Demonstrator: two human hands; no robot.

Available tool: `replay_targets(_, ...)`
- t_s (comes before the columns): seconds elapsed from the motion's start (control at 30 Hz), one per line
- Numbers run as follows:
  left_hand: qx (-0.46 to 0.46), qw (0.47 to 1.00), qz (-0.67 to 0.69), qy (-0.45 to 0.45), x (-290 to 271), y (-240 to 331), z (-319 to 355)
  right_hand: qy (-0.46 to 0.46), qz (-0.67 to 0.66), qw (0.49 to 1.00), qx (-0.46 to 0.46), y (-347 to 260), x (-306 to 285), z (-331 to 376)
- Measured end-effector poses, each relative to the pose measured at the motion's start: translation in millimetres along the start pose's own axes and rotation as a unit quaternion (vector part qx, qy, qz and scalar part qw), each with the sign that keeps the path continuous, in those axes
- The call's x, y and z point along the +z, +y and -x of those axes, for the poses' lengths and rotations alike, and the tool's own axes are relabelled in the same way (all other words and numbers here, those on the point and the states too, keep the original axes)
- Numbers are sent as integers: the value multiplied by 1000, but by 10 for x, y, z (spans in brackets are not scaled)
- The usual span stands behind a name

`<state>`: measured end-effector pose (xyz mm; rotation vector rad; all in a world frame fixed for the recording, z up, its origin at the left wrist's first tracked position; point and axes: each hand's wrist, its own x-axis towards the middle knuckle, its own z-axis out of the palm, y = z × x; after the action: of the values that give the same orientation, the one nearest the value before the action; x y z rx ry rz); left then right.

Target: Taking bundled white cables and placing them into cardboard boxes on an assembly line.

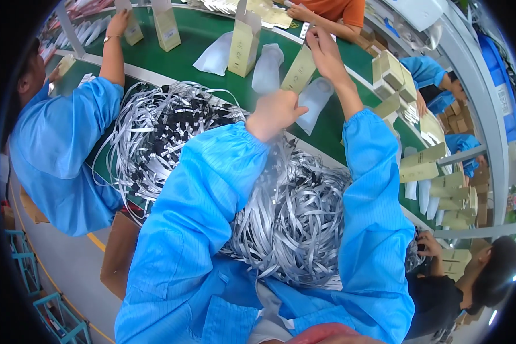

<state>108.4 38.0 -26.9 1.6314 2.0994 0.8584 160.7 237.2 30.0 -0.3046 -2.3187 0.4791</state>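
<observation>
My left hand (pixel 274 113) grips the lower end of a slim pale-yellow carton (pixel 298 70) that tilts up to the right. My right hand (pixel 323 48) reaches to the carton's top end with fingers closed on it. Both arms wear blue sleeves. Under the carton lies a white pouch (pixel 314 102) on the green conveyor belt (pixel 200 31). Below my arms spreads a big heap of silver-grey straps with black ends (pixel 292 212).
More upright yellow cartons (pixel 242 45) and white pouches (pixel 215 56) stand on the belt. A person in blue (pixel 57 143) works at the left, another in orange (pixel 332 11) across the belt, others at the right beside stacked cartons (pixel 436 172).
</observation>
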Motion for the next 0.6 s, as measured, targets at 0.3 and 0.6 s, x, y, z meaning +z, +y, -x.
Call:
replay_targets(0.3,-6,1000,-6,-5,-8,-74,-13,69,-17,997,-39,-123,-432,168)
replay_targets(0.6,-9,995,-98,-28,554,-464,-207,-126,275,805,-511,-901,-1294,1229)
